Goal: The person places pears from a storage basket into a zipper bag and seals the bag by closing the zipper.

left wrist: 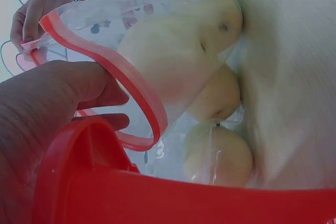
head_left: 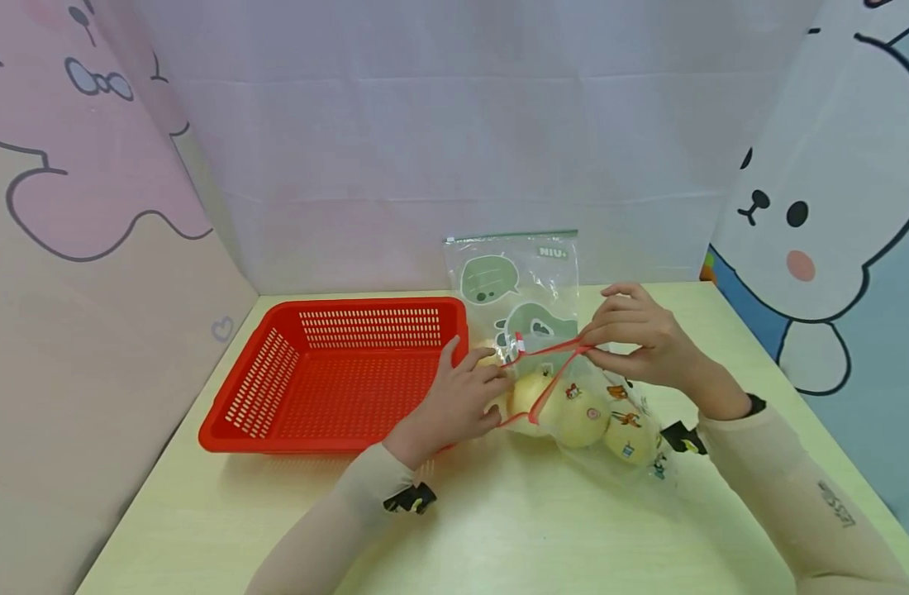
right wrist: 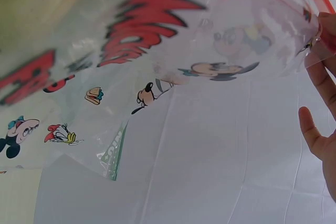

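Note:
A clear zip bag (head_left: 554,454) with a red zip edge and cartoon prints lies on its side, its mouth spread toward the left. Inside are several pale yellow pears (head_left: 582,417), also seen as a pear (left wrist: 223,156) in the left wrist view. My right hand (head_left: 644,339) pinches the red edge at the mouth's upper right and lifts it. My left hand (head_left: 458,397) is at the mouth, fingers fairly straight and apart; in the left wrist view its fingers (left wrist: 100,85) lie beside the red edge. Some of its fingertips are hidden in the head view.
A red plastic basket (head_left: 335,446) stands left of the bag, its right rim close by my left hand. Behind, a second clear zip bag (head_left: 510,268) with green prints and a green zip leans against the white cloth (head_left: 484,149). The pale tabletop (head_left: 499,537) extends in front.

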Demonstrator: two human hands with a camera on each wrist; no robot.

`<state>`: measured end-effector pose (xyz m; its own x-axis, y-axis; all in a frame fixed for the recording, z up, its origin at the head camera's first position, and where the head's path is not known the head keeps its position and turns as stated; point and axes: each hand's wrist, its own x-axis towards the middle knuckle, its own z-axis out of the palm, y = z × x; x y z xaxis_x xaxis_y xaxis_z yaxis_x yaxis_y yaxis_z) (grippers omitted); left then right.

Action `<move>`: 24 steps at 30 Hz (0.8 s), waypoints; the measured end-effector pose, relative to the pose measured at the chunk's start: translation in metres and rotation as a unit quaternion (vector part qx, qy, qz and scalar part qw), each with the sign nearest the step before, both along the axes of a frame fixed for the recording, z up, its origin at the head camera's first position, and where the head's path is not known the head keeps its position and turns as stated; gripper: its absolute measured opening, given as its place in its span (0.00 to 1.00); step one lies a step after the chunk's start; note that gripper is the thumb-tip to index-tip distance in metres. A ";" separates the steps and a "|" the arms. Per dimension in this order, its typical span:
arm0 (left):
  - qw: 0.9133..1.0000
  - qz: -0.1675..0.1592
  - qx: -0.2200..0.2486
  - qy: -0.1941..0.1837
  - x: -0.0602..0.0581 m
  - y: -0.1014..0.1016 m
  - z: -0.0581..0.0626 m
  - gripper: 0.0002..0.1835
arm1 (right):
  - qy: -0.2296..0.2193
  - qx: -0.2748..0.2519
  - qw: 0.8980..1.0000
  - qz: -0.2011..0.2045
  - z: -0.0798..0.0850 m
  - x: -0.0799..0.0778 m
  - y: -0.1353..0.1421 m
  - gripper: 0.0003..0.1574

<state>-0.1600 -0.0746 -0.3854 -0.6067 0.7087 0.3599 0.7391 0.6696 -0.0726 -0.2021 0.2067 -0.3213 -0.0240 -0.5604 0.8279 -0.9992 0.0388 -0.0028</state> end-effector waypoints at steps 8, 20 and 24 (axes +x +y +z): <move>0.997 0.011 -0.001 -0.076 0.007 -0.009 0.006 0.21 | -0.001 0.000 1.000 -0.004 -0.001 -0.001 0.001 0.18; 0.995 0.018 -0.037 -0.087 0.009 -0.011 0.008 0.04 | -0.005 -0.006 1.000 -0.002 -0.001 -0.001 0.002 0.18; 0.994 0.014 -0.046 -0.102 0.009 -0.011 0.007 0.04 | -0.005 -0.004 1.000 -0.004 -0.001 -0.001 0.003 0.19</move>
<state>-0.1511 -0.0860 -0.3779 -0.6807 0.7143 0.1627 0.7255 0.6881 0.0146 -0.2030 0.2098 -0.3226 -0.0379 -0.5527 0.8325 -0.9988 0.0474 -0.0141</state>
